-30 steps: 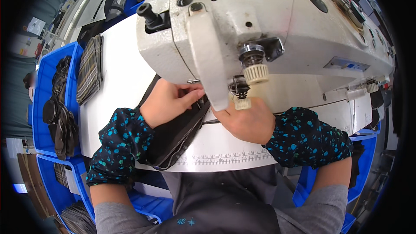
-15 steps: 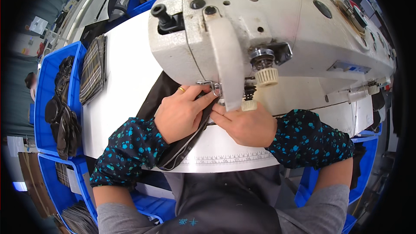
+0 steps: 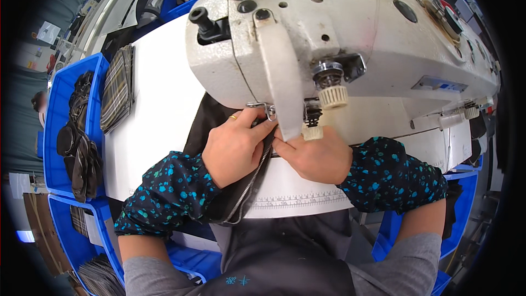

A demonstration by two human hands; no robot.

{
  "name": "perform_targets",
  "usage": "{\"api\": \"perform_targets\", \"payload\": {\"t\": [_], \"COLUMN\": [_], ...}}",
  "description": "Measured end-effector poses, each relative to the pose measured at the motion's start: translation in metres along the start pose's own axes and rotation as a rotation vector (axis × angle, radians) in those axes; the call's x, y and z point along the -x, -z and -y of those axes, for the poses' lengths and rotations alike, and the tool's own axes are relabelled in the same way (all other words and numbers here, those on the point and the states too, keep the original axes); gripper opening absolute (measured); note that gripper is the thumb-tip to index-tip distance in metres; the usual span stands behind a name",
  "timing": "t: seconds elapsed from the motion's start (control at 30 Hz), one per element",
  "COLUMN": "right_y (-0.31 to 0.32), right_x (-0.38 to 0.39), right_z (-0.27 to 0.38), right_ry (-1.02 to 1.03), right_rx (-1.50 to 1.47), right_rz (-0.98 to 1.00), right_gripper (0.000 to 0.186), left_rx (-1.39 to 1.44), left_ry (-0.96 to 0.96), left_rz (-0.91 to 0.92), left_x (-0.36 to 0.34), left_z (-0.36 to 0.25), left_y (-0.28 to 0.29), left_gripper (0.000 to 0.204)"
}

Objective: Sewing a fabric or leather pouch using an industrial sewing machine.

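A white industrial sewing machine (image 3: 383, 49) spans the upper view. Dark fabric (image 3: 197, 137) with a metal zipper (image 3: 250, 186) lies on the white table (image 3: 153, 98) under its needle area. My left hand (image 3: 233, 151), with a gold ring, is closed on the fabric beside the zipper, fingertips at the metal foot (image 3: 269, 111). My right hand (image 3: 318, 156) is curled at the fabric's right edge near the foot, its fingertips partly hidden behind the white vertical lever (image 3: 279, 71). Both forearms wear dark sleeve covers with blue spots.
Plaid fabric pieces (image 3: 116, 87) lie stacked at the table's left. Blue bins (image 3: 99, 66) holding dark items stand along the left side. More blue bins (image 3: 460, 225) stand below at the right. A printed ruler (image 3: 296, 197) runs along the table's front edge. A person (image 3: 38, 104) is partly visible at the far left.
My left hand has moved right and turned over the fabric, fingertips now at the foot. The fabric and zipper have shifted rightward. My right hand has moved slightly right.
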State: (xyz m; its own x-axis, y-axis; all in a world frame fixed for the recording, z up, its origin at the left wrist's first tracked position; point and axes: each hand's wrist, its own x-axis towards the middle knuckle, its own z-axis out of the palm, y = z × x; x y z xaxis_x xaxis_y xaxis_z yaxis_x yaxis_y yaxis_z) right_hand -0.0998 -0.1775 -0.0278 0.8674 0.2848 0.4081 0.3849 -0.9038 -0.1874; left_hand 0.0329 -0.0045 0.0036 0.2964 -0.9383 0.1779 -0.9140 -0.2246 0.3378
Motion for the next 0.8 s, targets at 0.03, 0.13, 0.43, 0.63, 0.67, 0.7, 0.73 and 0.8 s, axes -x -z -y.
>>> {"api": "perform_targets", "payload": {"t": [0.03,0.13,0.43,0.63,0.67,0.7,0.73,0.8], "right_y": [-0.003,-0.009,-0.018,-0.021,-0.023,-0.024,-0.023,-0.014], "right_x": [0.001,0.004,0.004,-0.002,-0.004,-0.005,-0.006,-0.009], "right_z": [-0.002,-0.009,-0.016,-0.015,-0.015,-0.015,-0.017,-0.019], "right_ry": [0.001,0.003,-0.039,-0.090,-0.102,-0.115,-0.114,0.058], "right_rx": [-0.001,-0.008,0.037,0.020,-0.011,-0.043,-0.044,-0.066], "right_rz": [-0.001,0.012,-0.094,-0.175,-0.191,-0.208,-0.211,-0.136], "right_gripper": [0.033,0.027,0.023,0.024,0.020,0.016,0.016,0.009], "left_rx": [0.014,0.057,0.104,-0.009,-0.014,-0.020,0.025,0.113], "left_ry": [0.019,0.063,-0.032,-0.259,-0.274,-0.289,-0.274,-0.205], "left_rz": [-0.011,-0.039,-0.129,-0.036,-0.036,-0.035,-0.033,-0.108], "left_x": [0.000,-0.001,0.008,-0.001,0.000,0.000,0.001,0.008], "left_z": [-0.001,-0.008,0.002,0.017,0.018,0.019,0.023,0.036], "left_y": [-0.001,-0.003,-0.006,0.003,0.010,0.018,0.028,0.041], "left_gripper": [0.048,0.042,0.029,0.024,0.024,0.024,0.026,0.026]}}
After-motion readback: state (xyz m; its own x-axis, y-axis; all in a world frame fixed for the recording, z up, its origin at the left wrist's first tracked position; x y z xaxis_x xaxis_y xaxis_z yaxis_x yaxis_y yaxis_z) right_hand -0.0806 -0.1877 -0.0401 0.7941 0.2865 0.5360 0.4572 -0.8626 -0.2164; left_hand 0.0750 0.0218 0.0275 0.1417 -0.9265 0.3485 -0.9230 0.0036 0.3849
